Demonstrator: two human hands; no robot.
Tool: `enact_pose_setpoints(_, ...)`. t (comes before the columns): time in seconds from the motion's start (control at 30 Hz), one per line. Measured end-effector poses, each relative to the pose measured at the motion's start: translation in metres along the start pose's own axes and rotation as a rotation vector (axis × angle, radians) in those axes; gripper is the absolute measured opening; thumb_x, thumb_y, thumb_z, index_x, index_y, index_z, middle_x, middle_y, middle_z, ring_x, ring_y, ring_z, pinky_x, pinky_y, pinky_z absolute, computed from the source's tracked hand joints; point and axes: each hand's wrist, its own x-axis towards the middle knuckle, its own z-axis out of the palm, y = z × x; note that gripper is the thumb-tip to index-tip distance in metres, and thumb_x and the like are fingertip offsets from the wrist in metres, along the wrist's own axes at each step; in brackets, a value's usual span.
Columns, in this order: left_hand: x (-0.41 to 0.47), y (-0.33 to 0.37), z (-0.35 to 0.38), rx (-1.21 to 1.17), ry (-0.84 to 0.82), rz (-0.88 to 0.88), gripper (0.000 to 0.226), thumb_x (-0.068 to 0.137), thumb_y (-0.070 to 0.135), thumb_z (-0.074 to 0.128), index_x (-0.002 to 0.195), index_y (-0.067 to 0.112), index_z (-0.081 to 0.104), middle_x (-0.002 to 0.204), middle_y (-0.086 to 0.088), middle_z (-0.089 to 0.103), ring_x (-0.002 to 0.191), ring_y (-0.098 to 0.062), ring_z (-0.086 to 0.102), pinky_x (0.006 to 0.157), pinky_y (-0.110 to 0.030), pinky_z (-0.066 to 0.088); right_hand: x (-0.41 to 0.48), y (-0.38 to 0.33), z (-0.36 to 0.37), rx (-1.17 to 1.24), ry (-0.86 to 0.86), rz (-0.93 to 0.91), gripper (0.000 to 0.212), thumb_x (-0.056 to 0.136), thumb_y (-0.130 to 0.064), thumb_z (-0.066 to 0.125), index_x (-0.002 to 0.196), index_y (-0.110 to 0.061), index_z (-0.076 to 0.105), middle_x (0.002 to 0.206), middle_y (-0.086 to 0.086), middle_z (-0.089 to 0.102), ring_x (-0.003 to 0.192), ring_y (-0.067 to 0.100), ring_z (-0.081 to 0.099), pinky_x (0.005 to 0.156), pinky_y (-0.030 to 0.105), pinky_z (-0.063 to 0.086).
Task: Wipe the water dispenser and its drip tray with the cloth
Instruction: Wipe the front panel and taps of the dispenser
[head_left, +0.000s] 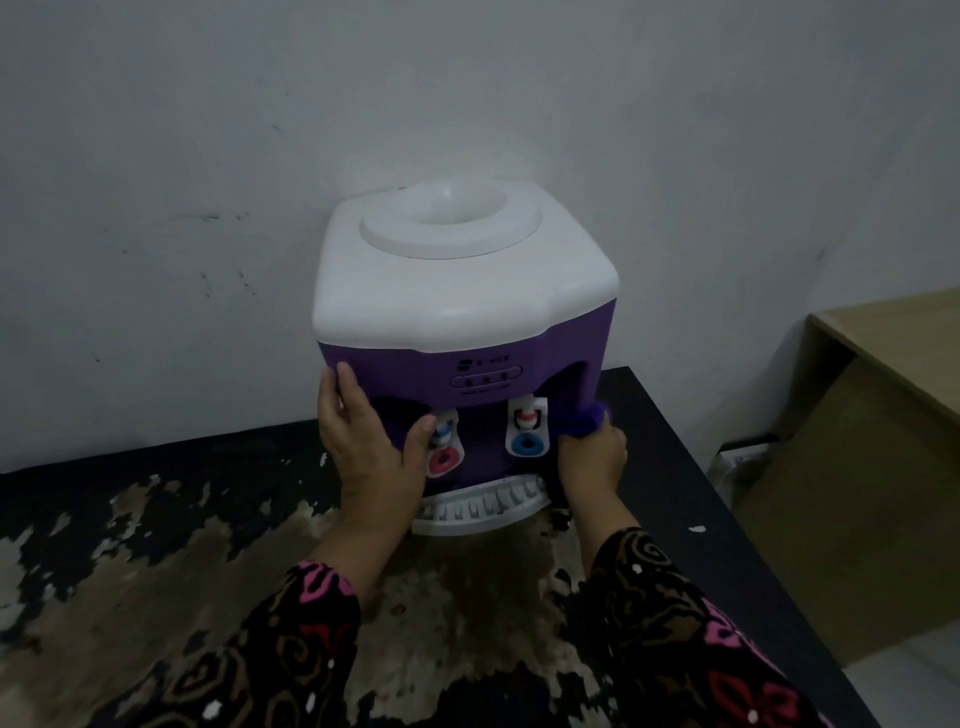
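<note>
**Both hands on a small water dispenser, cloth at its lower right corner**

You are looking down at a squat water dispenser (457, 291): glossy white plastic top with a round sunken bottle well, no bottle in it, over a matte purple plastic body. It stands on a black tabletop (701, 467) whose coating has flaked away in pale, ragged patches, close to a scuffed white wall (208, 156).

Your left hand (363, 441) has its grip released, lying flat round the body's front-left corner. Your right hand (592, 462) is clenched round a bunched purple cloth (584, 421), which touches the body's lower right edge, just beside the white slotted plastic drip tray (467, 519).

Risks, as a judgement:
- Your left thumb sits right by the red-ringed tap (444, 460). A slip could press it and release any water left inside.
- With no bottle the unit is probably light, so a hard wipe could slide or tilt it.
- The tray's slots may snag the soft cloth and tug the tray loose.
- Flakes from the tabletop may cling to the cloth.
</note>
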Motion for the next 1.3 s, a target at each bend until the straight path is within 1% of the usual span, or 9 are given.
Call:
enact_pose_setpoints(0.13, -0.001, -0.017, 0.001, -0.095, -0.029, -0.166, 0.084, 0.089, 0.024, 0.056, 0.147, 0.031, -0.004, 0.152, -0.003, 0.013, 0.137, -0.022, 0.025, 0.105, -0.030, 0.022, 0.004, -0.026, -0.005, 0.060, 0.118, -0.071, 0.030, 0.078, 0.003, 0.056, 0.107, -0.001, 0.057, 0.110, 0.020, 0.053, 0.103, 0.034, 0.049, 0.083, 0.036, 0.046)
enact_pose_setpoints(0.3, 0.005, -0.027, 0.000, -0.056, -0.022, -0.187, 0.070, 0.093, 0.022, 0.049, 0.147, 0.035, 0.005, 0.146, -0.003, 0.028, 0.128, -0.020, 0.036, 0.099, -0.028, 0.029, 0.002, -0.021, -0.001, 0.065, 0.143, -0.167, 0.042, 0.079, 0.004, 0.055, 0.120, 0.000, 0.050, 0.117, 0.018, 0.049, 0.110, 0.030, 0.041, 0.088, 0.032, 0.038)
enact_pose_setpoints(0.5, 0.004, -0.033, -0.001, -0.020, -0.046, -0.161, 0.071, 0.093, 0.027, 0.049, 0.147, 0.035, 0.003, 0.144, -0.005, 0.030, 0.123, -0.021, 0.041, 0.092, -0.027, 0.034, -0.003, 0.007, 0.006, -0.006, 0.023, -0.026, 0.030, 0.079, 0.004, 0.052, 0.109, 0.002, 0.054, 0.109, 0.025, 0.054, 0.102, 0.039, 0.052, 0.084, 0.046, 0.049)
enact_pose_setpoints(0.73, 0.002, -0.032, 0.000, 0.008, -0.028, -0.162, 0.070, 0.093, 0.027, 0.048, 0.147, 0.032, 0.003, 0.143, -0.008, 0.032, 0.119, -0.024, 0.046, 0.086, -0.028, 0.038, 0.005, -0.022, 0.001, 0.090, 0.171, -0.126, 0.029, 0.077, 0.000, 0.058, 0.107, 0.000, 0.056, 0.109, 0.020, 0.052, 0.103, 0.033, 0.046, 0.081, 0.032, 0.038)
enact_pose_setpoints(0.83, 0.003, -0.032, 0.000, 0.029, -0.034, -0.165, 0.070, 0.093, 0.027, 0.049, 0.147, 0.029, 0.004, 0.142, -0.010, 0.032, 0.117, -0.026, 0.047, 0.084, -0.030, 0.039, 0.004, -0.012, 0.007, 0.097, 0.165, -0.177, 0.038, 0.077, 0.002, 0.056, 0.114, 0.000, 0.053, 0.110, 0.018, 0.052, 0.103, 0.032, 0.047, 0.084, 0.036, 0.042)
enact_pose_setpoints(0.93, 0.003, -0.031, 0.000, 0.043, -0.038, -0.170, 0.071, 0.093, 0.027, 0.049, 0.148, 0.027, 0.004, 0.142, -0.011, 0.032, 0.117, -0.027, 0.047, 0.083, -0.030, 0.040, 0.000, 0.010, 0.015, 0.073, 0.087, -0.058, 0.039, 0.078, 0.001, 0.055, 0.117, -0.006, 0.051, 0.114, 0.016, 0.051, 0.107, 0.032, 0.046, 0.091, 0.041, 0.045)
enact_pose_setpoints(1.03, 0.002, -0.031, -0.002, 0.045, -0.040, -0.152, 0.070, 0.093, 0.026, 0.049, 0.148, 0.025, 0.006, 0.141, -0.011, 0.033, 0.115, -0.027, 0.048, 0.081, -0.029, 0.040, -0.001, 0.025, 0.017, 0.014, -0.036, 0.055, 0.027, 0.080, -0.001, 0.052, 0.108, -0.004, 0.054, 0.110, 0.023, 0.054, 0.100, 0.037, 0.054, 0.087, 0.049, 0.051)
enact_pose_setpoints(1.17, 0.002, -0.031, -0.003, 0.053, -0.053, -0.169, 0.070, 0.094, 0.026, 0.048, 0.148, 0.025, 0.005, 0.141, -0.011, 0.033, 0.113, -0.027, 0.048, 0.080, -0.029, 0.039, 0.005, 0.019, 0.013, -0.016, -0.042, 0.125, 0.021, 0.081, -0.002, 0.052, 0.101, -0.003, 0.058, 0.107, 0.023, 0.055, 0.096, 0.037, 0.056, 0.083, 0.044, 0.052)
enact_pose_setpoints(1.3, 0.002, -0.030, -0.002, 0.060, -0.059, -0.167, 0.070, 0.094, 0.026, 0.047, 0.148, 0.024, 0.003, 0.141, -0.011, 0.033, 0.112, -0.028, 0.049, 0.080, -0.029, 0.039, 0.010, -0.003, 0.009, 0.062, 0.113, -0.033, 0.023, 0.077, -0.002, 0.060, 0.100, -0.004, 0.059, 0.102, 0.016, 0.051, 0.096, 0.034, 0.051, 0.078, 0.033, 0.045)
